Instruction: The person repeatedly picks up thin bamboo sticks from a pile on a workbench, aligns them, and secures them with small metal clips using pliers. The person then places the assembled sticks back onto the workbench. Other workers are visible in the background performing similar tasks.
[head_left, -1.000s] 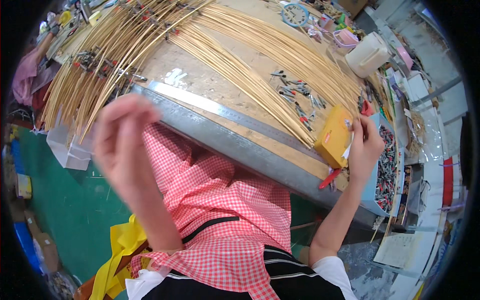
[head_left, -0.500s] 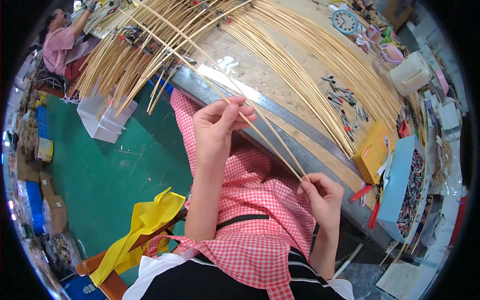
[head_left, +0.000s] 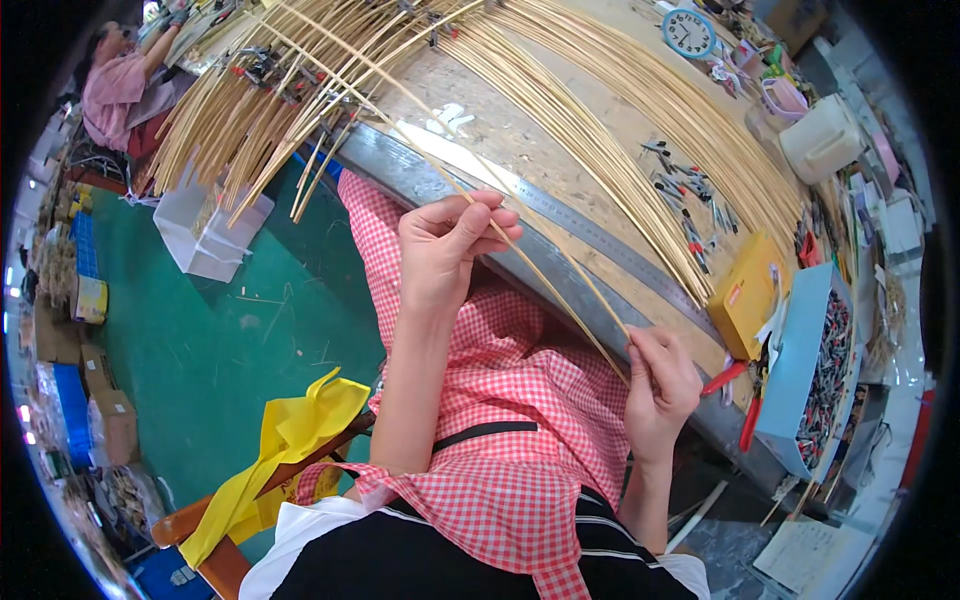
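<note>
The left hand (head_left: pixel 448 240) had thumb and fingers pinched around a thin bamboo strip (head_left: pixel 562 302), which slanted from the upper left down toward the apron. The right hand (head_left: pixel 660 385) pinched a second strip (head_left: pixel 590 283) near its lower end; whether it also touched the first strip's tip could not be told. Both strips hung over the lap and the table edge, their far parts crossing the clipped bundle (head_left: pixel 230 140) at the left.

Plenty lay close by. A steel ruler (head_left: pixel 600 238) ran along the near side of the table, passing behind the second strip, and beyond it loose bamboo strips (head_left: pixel 580 150) stretched in long rows. Small spring clips (head_left: pixel 690 190) were scattered between those rows. Nearest the right hand — crowding that corner — were red-handled pliers (head_left: pixel 750 422), a yellow box (head_left: pixel 748 295) and a light blue bin (head_left: pixel 790 385) full of more clips. A white jug (head_left: pixel 822 140), a pink basket (head_left: pixel 783 98) and a blue-rimmed clock (head_left: pixel 688 33) stood farther back.

The tabletop (head_left: pixel 490 130) was worn and brown, littered with crumbs and white scraps (head_left: pixel 448 118), its front faced in grey metal. Below spread a green floor (head_left: pixel 200 350) strewn with bits of straw, a translucent bin (head_left: pixel 210 240) near the table, yellow cloth (head_left: pixel 300 425) over a chair, and a co-worker (head_left: pixel 115 90) in pink seated at the upper left.
</note>
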